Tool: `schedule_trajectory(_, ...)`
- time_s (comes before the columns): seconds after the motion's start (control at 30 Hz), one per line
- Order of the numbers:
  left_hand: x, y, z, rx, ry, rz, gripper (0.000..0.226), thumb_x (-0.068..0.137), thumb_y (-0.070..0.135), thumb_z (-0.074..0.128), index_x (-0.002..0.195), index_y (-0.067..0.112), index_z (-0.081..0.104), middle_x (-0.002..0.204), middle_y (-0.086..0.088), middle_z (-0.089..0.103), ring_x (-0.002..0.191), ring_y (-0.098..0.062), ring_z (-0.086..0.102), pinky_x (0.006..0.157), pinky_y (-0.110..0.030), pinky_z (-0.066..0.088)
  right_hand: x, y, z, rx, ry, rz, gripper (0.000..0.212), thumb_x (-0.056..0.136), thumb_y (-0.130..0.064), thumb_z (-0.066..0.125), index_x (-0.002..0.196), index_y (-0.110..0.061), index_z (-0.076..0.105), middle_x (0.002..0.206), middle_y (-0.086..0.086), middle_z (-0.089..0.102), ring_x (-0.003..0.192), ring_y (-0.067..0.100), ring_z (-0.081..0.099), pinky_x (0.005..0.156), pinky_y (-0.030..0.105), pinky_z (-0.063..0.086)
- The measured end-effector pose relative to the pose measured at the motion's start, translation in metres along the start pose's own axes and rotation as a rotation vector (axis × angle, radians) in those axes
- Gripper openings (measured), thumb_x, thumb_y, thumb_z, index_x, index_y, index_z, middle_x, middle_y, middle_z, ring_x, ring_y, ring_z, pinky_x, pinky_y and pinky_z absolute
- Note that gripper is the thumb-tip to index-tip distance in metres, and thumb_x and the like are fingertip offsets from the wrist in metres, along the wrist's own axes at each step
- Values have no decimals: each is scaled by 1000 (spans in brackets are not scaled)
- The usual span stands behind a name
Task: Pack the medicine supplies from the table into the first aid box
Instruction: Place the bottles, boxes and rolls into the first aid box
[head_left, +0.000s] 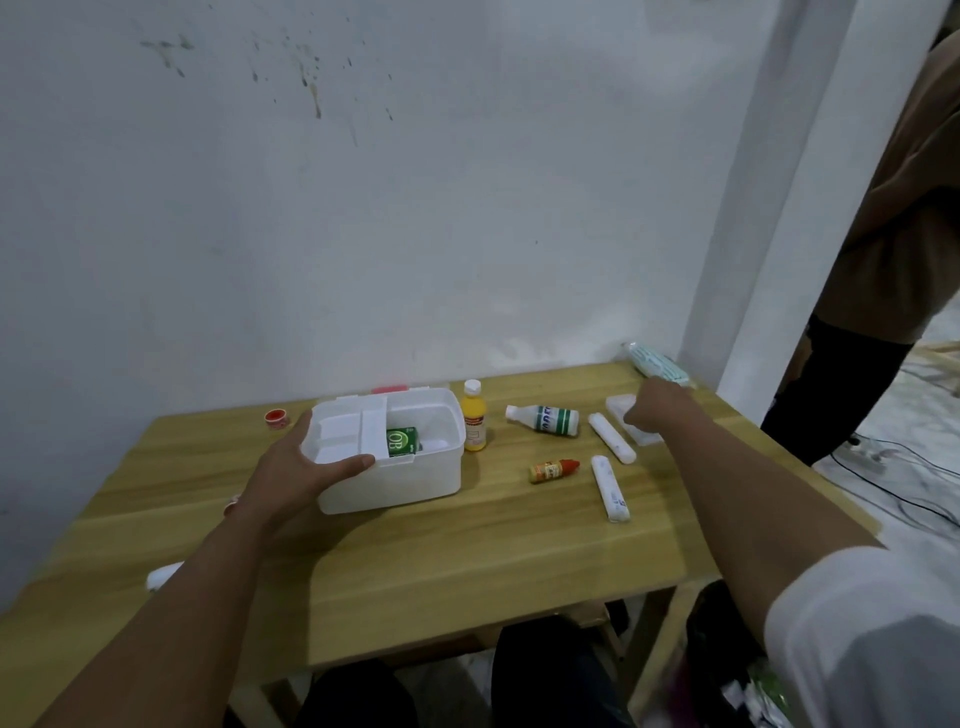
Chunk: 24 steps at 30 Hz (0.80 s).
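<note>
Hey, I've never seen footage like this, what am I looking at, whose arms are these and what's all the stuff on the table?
This is one picture from a camera worn on a person's head, looking down at their own bare arms. The left hand steadies an open white first aid box with a green carton inside. The right hand reaches a flat white packet at the far right; whether it grips it is unclear. On the wooden table lie a yellow bottle, a white bottle, a small orange dropper and two white rolls.

White first aid box (400, 483), green carton (402, 441) inside. Yellow bottle (474, 422) right; red-capped orange dropper (554, 471) nearer. Pale wood-grain table (467, 571).
</note>
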<state>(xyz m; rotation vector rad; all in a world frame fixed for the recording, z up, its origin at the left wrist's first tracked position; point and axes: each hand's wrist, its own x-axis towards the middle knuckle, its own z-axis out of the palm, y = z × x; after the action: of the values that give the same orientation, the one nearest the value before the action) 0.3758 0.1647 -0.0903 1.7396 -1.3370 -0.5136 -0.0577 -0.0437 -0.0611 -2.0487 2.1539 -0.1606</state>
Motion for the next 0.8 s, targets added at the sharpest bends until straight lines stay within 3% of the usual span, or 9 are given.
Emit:
schedule_trajectory(0.13, 2, 1, 2, 21, -6, -9, 70, 66, 62, 88, 119, 62, 43, 130, 16, 54, 115, -16, 52, 76, -33, 47, 2, 15, 18, 7, -16, 71, 32, 79, -18, 75, 108, -8, 64, 76, 0, 54, 81, 22, 60, 69, 31, 51)
schedule_trajectory(0.23, 2, 1, 3, 9, -2, -8, 66, 65, 63, 88, 112, 66, 43, 127, 17, 55, 114, -16, 52, 76, -33, 47, 0, 19, 21, 8, 27, 68, 32, 79, -16, 77, 107, -6, 66, 86, 5, 64, 81, 23, 61, 68, 32, 50)
schedule_trajectory(0.3, 2, -1, 2, 5, 1, -7, 73, 56, 72, 84, 118, 63, 46, 127, 17, 56, 113, -16, 54, 76, -34, 49, 1, 15, 12, 47, 79, 48, 37, 79, -19, 78, 110, -3, 66, 99, 12, 71, 88, 27, 66, 70, 32, 51)
schedule_trajectory(0.4, 1, -1, 0, 5, -4, -13, 100, 51, 77, 80, 141, 47, 47, 132, 13, 59, 116, -19, 55, 77, -34, 51, 1, -11, -21, 158, 126, -35, 46, 74, -25, 86, 108, -1, 67, 91, 10, 66, 89, 28, 64, 69, 31, 45)
schedule_trajectory(0.53, 2, -1, -1, 17, -16, -13, 113, 49, 79, 80, 148, 37, 47, 137, 8, 61, 119, -21, 56, 74, -32, 50, -4, -72, -65, 197, 110, -269, 55, 66, -34, 92, 108, -5, 74, 97, 9, 69, 96, 28, 66, 63, 26, 40)
schedule_trajectory(0.6, 3, -2, -1, 19, -14, -12, 113, 50, 78, 81, 149, 36, 47, 138, 6, 61, 120, -22, 56, 74, -31, 50, -15, -105, -76, 216, 81, -397, 65, 67, -32, 93, 123, -5, 72, 119, 12, 71, 111, 28, 65, 72, 24, 45)
schedule_trajectory(0.7, 4, -6, -2, 22, -14, -33, 119, 48, 82, 82, 151, 36, 45, 140, 6, 61, 121, -23, 57, 82, -38, 55, -45, -152, -81, 221, -20, -575, 74, 71, -26, 92, 136, -4, 63, 136, 10, 65, 125, 26, 60, 101, 30, 48)
schedule_trajectory(0.8, 5, -7, -2, 28, -24, -34, 122, 48, 83, 82, 153, 34, 43, 140, 5, 60, 122, -24, 57, 84, -40, 56, -67, -191, -73, 74, -126, -694, 71, 72, -26, 91, 134, -4, 64, 130, 7, 67, 120, 25, 62, 99, 35, 51)
